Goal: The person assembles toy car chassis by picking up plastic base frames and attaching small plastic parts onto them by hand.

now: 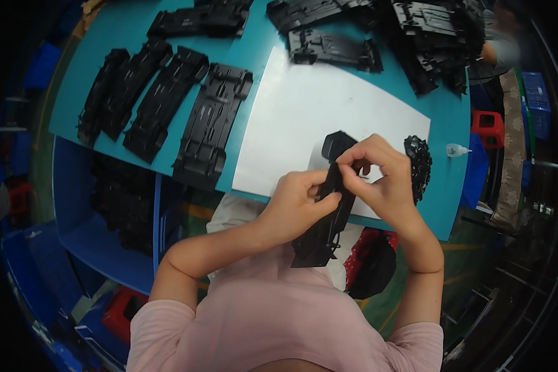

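My left hand is closed round the middle of a long black plastic toy-car chassis, thumb on its face. The chassis is tilted, its upper end over the white board and its lower end over my lap. My right hand has thumb and forefinger pinched together at the upper part of the chassis. What sits in that pinch is too small to make out. Beyond my right hand lies a pile of small black parts.
Several black chassis lie in a row on the teal table, left of the white board. More are piled at the back, near another person's arm. A small white bottle lies right. A blue bin holds black parts.
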`<state>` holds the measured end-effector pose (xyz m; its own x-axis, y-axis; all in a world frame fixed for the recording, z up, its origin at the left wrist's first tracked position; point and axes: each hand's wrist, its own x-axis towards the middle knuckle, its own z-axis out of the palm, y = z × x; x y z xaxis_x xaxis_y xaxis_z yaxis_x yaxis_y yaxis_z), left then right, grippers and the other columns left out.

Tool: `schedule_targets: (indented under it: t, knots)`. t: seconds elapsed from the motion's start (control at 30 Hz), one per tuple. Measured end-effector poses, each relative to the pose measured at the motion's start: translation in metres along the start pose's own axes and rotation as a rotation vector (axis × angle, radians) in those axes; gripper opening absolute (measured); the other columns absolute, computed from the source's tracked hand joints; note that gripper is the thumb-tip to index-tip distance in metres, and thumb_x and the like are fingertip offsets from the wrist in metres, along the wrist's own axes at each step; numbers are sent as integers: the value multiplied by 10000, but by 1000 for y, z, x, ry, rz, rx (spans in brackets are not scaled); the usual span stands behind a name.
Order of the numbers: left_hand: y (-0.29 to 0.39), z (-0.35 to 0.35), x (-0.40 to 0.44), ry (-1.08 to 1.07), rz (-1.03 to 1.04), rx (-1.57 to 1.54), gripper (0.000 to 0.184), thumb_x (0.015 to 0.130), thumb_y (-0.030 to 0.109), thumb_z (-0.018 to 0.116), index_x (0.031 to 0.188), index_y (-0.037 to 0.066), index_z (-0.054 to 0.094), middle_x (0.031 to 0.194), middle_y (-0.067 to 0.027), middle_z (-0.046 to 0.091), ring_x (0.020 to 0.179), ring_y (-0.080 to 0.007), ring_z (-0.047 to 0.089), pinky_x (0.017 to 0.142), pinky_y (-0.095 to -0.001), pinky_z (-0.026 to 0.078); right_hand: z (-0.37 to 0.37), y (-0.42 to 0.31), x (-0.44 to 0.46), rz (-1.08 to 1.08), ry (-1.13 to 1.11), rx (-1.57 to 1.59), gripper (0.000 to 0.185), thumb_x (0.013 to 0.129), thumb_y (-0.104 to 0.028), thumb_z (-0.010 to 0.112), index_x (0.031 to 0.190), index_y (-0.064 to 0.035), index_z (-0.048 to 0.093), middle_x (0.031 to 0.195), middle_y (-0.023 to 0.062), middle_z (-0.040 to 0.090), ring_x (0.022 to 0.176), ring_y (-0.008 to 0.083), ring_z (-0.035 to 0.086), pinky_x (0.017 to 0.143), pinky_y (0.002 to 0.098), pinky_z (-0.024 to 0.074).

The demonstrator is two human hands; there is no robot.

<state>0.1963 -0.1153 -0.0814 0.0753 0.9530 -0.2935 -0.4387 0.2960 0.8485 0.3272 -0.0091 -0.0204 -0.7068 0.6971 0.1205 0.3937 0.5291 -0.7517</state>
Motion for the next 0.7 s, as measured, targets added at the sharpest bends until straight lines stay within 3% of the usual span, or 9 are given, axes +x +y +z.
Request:
schedule_targets:
  t: [0.1, 0.17, 0.2, 0.27, 0.4, 0.63, 0.7]
  knots:
    - [2, 4, 1, 24, 87, 101, 170, 850, 57, 601, 983, -48, 612, 774, -44, 641, 749, -39, 550, 645, -234, 477, -3, 1, -3, 24, -9, -2, 96, 715, -14, 679, 805, -38, 653, 753, 81, 592, 642, 191, 589, 576, 284, 485]
    - [0, 4, 1, -18, 62, 87, 184, 879, 64, 605, 1011, -63, 610, 869, -31, 641, 833, -55, 558, 710, -235, 486, -2, 6, -10, 65, -9, 31, 92, 720, -70, 683, 803, -64, 645, 764, 93, 596, 706, 246, 591, 621, 322, 488]
    - [1, 3, 2, -46, 47, 132, 190, 885, 63, 607, 1023, -69, 611, 910, -21, 634, 853, -58, 556, 723, -231, 483, -2, 10, -12, -12, 34, 7, 90, 732, -29, 696, 812, -58, 664, 774, 61, 591, 643, 139, 603, 581, 239, 491]
    - [2, 1, 4, -46, 27, 281, 207, 869, 48, 617, 1039, -70, 617, 900, -29, 648, 830, -58, 569, 723, -231, 489, -5, 12, -16, -21, 66, 39, 91, 735, -41, 690, 819, -63, 663, 783, 67, 593, 654, 160, 620, 575, 265, 508]
    - [13, 21, 3, -31, 19, 92, 191, 825, -24, 641, 1012, -62, 638, 867, -51, 666, 741, -74, 614, 656, -206, 489, -19, 9, -27, -105, 147, -47, 88, 738, -90, 685, 818, -68, 656, 762, 55, 604, 692, 182, 618, 573, 276, 515]
    - [19, 64, -13, -45, 72, 246, 164, 817, -19, 646, 978, -52, 647, 838, -31, 655, 726, -58, 596, 646, -190, 467, -39, 9, -66, -182, 286, -35, 59, 734, -102, 665, 779, -69, 645, 741, 42, 606, 716, 179, 610, 582, 287, 505]
    - [10, 72, -12, -104, 87, 297, 206, 838, 7, 635, 1033, -59, 639, 881, -45, 657, 766, -66, 588, 666, -206, 484, -45, 13, -82, -187, 318, -16, 60, 736, -112, 658, 776, -71, 640, 737, 38, 601, 723, 181, 607, 598, 295, 506]
